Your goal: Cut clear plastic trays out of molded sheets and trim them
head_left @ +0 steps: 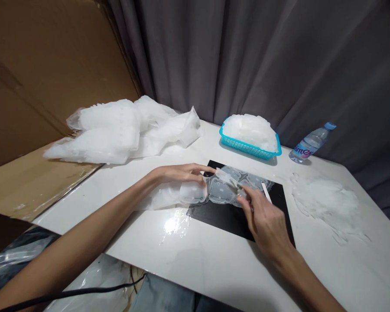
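Observation:
A thin translucent sheet with rounded, dotted panels (218, 191) lies over a black rectangular mat (221, 219). My left hand (191, 172) rests across the sheet's left part, fingers stretched out toward a raised film flap and thumb apart. My right hand (264, 216) pinches that translucent film flap (228, 178) between thumb and fingers above the mat; its far end reaches my left fingertips. A narrow white strip (265, 193) lies on the mat just beyond my right hand. The sheet's left end (164, 197) spreads onto the white table.
A heap of whitish film sheets (117, 130) lies at the back left, near cardboard (52, 73). Behind the mat stands a turquoise basket (250, 149) piled with white pieces. To the right are a water bottle (310, 145) and a mound of translucent scraps (328, 203).

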A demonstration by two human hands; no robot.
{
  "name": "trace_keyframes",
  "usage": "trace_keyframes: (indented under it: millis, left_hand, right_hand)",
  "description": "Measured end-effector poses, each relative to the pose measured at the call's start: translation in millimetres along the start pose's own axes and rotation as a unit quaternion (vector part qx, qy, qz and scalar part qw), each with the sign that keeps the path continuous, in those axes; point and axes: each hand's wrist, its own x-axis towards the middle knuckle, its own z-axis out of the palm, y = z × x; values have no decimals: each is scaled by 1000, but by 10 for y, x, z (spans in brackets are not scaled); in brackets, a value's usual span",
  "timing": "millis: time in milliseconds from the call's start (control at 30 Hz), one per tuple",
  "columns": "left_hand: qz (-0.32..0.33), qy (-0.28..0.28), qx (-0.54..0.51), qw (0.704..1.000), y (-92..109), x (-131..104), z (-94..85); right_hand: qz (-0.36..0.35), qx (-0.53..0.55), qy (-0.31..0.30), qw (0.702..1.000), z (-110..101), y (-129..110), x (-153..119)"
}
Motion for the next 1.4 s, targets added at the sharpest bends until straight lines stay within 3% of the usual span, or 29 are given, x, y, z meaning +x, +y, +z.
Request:
trace_keyframes:
  millis: [67, 100, 200, 267, 300, 400, 500, 800, 1033, 1167, 1300, 1400]
  left_hand:
    - [-11, -15, -34, 999, 8, -6, 16]
    - [-12, -23, -51, 998, 1, -6, 19]
    - [3, -15, -62, 998, -47, 4, 6]
    - [13, 31, -28, 999, -74, 15, -11]
    - [13, 52, -13, 998, -81, 21, -17]
    - [11, 66, -14, 998, -73, 36, -15]
    - [15, 69, -20, 997, -43, 38, 5]
    - [16, 99, -26, 995, 2, 25, 17]
    - [40, 61, -27, 997, -53, 16, -38]
    - [68, 57, -14, 996, -109, 25, -49]
    - [51, 79, -13, 996, -145, 10, -75]
    - [40, 37, -29, 998, -116, -10, -77]
  right_hand:
    - [45, 147, -97, 983, 89, -104, -109]
    - [87, 223, -154, 959, 144, -143, -165]
    - [245, 431, -288, 819, 309, -218, -303]
    - [319, 523, -311, 727, 383, -246, -351]
    - [338, 554, -307, 697, 405, -259, -362]
    - [353, 614, -278, 649, 446, -296, -364]
    - [349, 640, -258, 634, 497, -322, -348]
    - [346, 659, -209, 634, 617, -406, -271]
    - [313, 668, -182, 649, 631, -440, -250]
    - [323, 681, -167, 636, 641, -453, -296]
    - [337, 691, -157, 620, 622, -470, -331]
    - [341, 686, -163, 621, 611, -475, -359]
